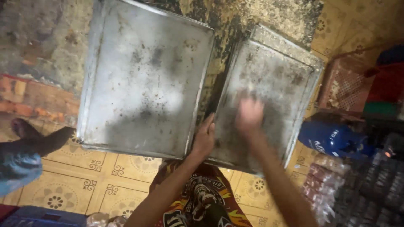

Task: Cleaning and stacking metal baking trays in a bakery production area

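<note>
While the left hand (204,141) grips the near-left corner edge of the right tray (269,84), fingers curled over its rim, the right hand (250,114) lies blurred on that tray's dirty face, seemingly flat and open with nothing visibly held, though the blur leaves that unsure. The right tray sits just far of both hands, right of the bigger left tray (143,75), long axis running near to far with the far end tipped slightly right; the right hand is well onto it, the left only at its edge. Both trays rest on grimy ground above the patterned tile floor (105,176), blue bottle (332,141) to the right.
</note>
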